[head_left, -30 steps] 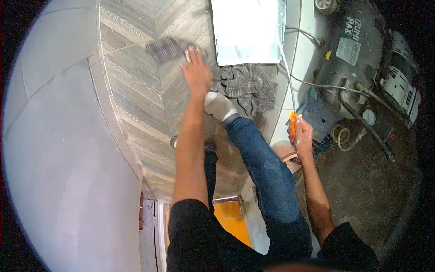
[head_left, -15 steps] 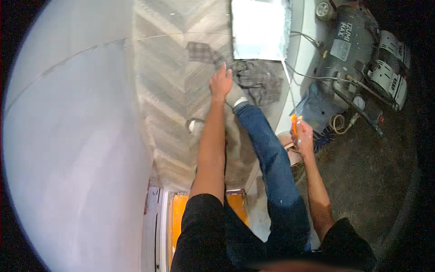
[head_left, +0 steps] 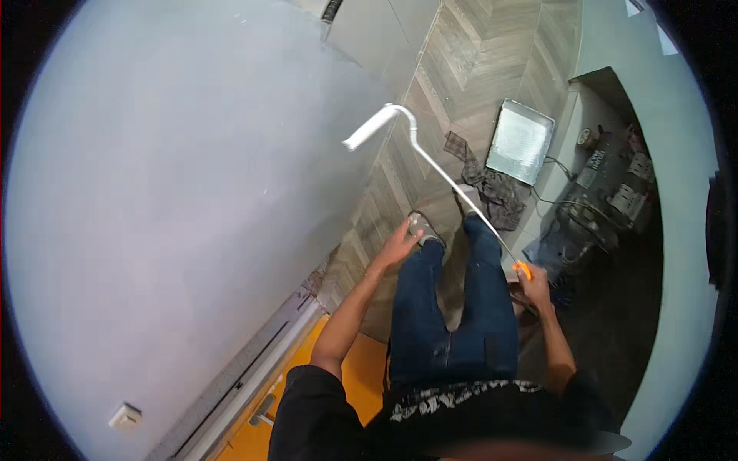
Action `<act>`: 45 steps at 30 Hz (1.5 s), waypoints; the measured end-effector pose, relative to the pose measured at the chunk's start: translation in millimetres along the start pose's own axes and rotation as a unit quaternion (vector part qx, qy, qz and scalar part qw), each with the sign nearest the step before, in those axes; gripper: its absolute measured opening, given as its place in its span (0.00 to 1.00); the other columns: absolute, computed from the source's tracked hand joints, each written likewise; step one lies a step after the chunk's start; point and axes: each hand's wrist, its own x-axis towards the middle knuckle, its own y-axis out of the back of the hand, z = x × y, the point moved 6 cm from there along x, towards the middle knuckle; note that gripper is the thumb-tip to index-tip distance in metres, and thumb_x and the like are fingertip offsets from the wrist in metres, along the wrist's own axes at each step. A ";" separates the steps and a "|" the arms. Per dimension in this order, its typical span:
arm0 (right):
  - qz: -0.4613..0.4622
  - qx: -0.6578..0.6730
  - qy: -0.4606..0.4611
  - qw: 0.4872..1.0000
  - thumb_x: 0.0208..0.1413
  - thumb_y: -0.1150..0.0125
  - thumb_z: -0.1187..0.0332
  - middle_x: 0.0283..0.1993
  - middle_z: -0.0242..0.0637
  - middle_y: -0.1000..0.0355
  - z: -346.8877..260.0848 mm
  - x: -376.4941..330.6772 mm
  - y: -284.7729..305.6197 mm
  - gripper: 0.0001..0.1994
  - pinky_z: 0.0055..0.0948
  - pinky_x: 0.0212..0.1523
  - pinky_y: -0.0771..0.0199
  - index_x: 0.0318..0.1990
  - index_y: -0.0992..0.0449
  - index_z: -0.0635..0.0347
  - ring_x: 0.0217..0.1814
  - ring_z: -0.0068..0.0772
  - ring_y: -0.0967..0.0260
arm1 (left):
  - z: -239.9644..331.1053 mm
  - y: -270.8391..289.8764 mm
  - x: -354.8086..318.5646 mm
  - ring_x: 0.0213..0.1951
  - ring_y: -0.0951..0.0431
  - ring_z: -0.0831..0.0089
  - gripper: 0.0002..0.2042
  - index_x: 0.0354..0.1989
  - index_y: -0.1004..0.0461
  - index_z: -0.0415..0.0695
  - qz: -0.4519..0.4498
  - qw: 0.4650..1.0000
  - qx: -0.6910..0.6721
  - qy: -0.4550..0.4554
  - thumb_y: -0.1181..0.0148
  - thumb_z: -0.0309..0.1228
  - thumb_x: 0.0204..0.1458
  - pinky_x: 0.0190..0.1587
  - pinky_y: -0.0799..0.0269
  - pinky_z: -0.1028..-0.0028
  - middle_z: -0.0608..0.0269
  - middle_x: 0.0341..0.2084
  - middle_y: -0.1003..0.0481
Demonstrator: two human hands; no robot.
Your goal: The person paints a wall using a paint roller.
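Observation:
My right hand point(head_left: 534, 283) is closed around the orange grip of a long paint roller point(head_left: 460, 190). Its thin white rod runs up and left to a white roller head point(head_left: 370, 129), in front of the pale wall point(head_left: 192, 177); whether it touches the wall I cannot tell. Above my left shoe, my left hand point(head_left: 399, 243) is held out with its fingers apart and nothing in it. A paint tray point(head_left: 505, 140) with white paint lies on the floor beyond my feet. Next to it is a crumpled dark plaid cloth point(head_left: 501, 201).
An air compressor point(head_left: 596, 180) with hoses stands at the right, beside the tray. An orange door point(head_left: 363, 370) with a metal handle is at the lower left. A light switch point(head_left: 125, 417) sticks out from the wall. Wood-patterned flooring point(head_left: 492, 69) runs ahead.
My view has swung up and turned toward the wall. My left hand has drawn back from beside the cloth. The roller head, unclear before, now shows raised by the wall.

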 end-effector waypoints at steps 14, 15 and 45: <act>-0.097 -0.038 0.182 0.978 0.53 0.39 0.61 0.20 0.46 0.36 -60.2 146.0 -121.7 0.12 0.35 0.22 0.38 0.34 0.26 0.62 0.19 0.43 0.36 | 144.1 59.1 -1.7 0.42 0.21 0.62 0.16 0.54 0.40 0.38 0.314 0.872 -0.302 -0.225 0.63 0.36 0.66 0.42 0.25 0.69 0.49 0.42 0.25; -0.089 -0.038 0.175 0.980 0.53 0.40 0.61 0.20 0.46 0.37 -54.9 152.4 -130.0 0.12 0.35 0.22 0.38 0.34 0.26 0.62 0.19 0.43 0.36 | 128.9 55.8 12.3 0.39 0.20 0.62 0.15 0.50 0.38 0.38 0.298 0.862 -0.363 -0.189 0.62 0.36 0.66 0.38 0.24 0.70 0.49 0.40 0.25; -0.113 -0.066 0.204 0.970 0.51 0.37 0.60 0.20 0.47 0.39 -55.2 147.9 -149.1 0.14 0.39 0.23 0.39 0.31 0.30 0.63 0.22 0.53 0.37 | 115.4 55.4 -6.0 0.31 0.20 0.69 0.15 0.36 0.31 0.32 0.374 0.817 -0.413 -0.148 0.57 0.35 0.65 0.35 0.26 0.72 0.56 0.29 0.25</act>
